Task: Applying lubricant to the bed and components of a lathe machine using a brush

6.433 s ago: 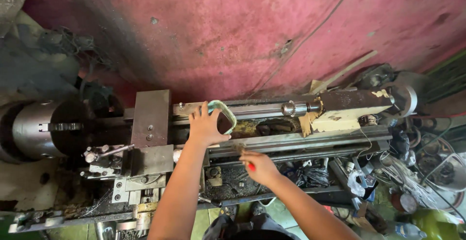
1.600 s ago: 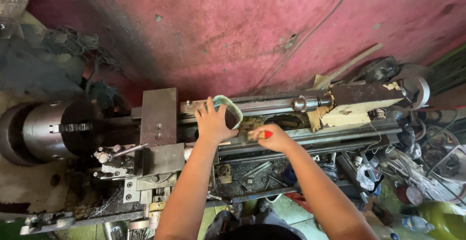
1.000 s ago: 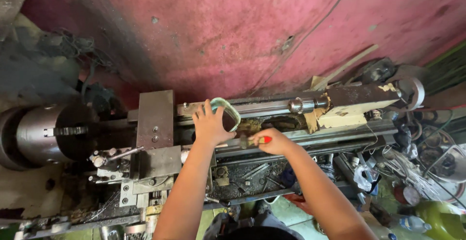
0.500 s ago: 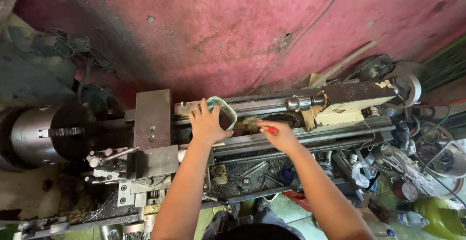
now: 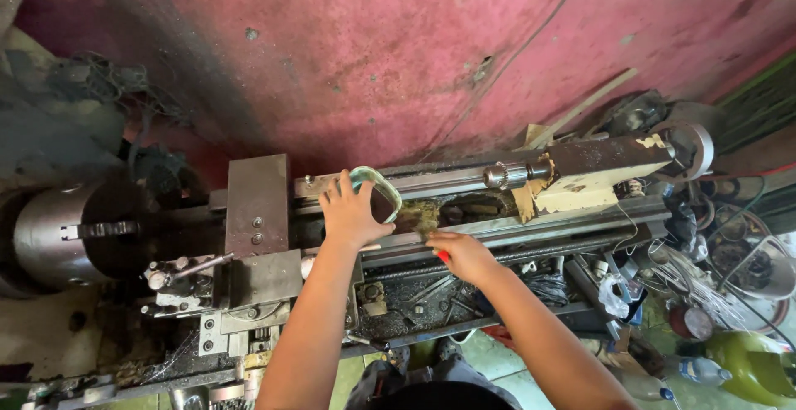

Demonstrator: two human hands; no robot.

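left hand (image 5: 352,211) grips the rim of a small green container (image 5: 377,193) tilted on the lathe bed (image 5: 497,232); right hand (image 5: 460,254) is closed on a red-handled brush (image 5: 444,255). container looks light, stiff; rim suits holding.

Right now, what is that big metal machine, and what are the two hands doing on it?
It is a lathe, a machine that spins metal to shape it. The camera sits on the person's head and looks straight down, so you see their own arms. The round chuck on the left grips the metal. The left hand holds a small green container on the machine's bed. The right hand holds something with a red handle; I cannot tell what. Wires and clutter lie at the right.
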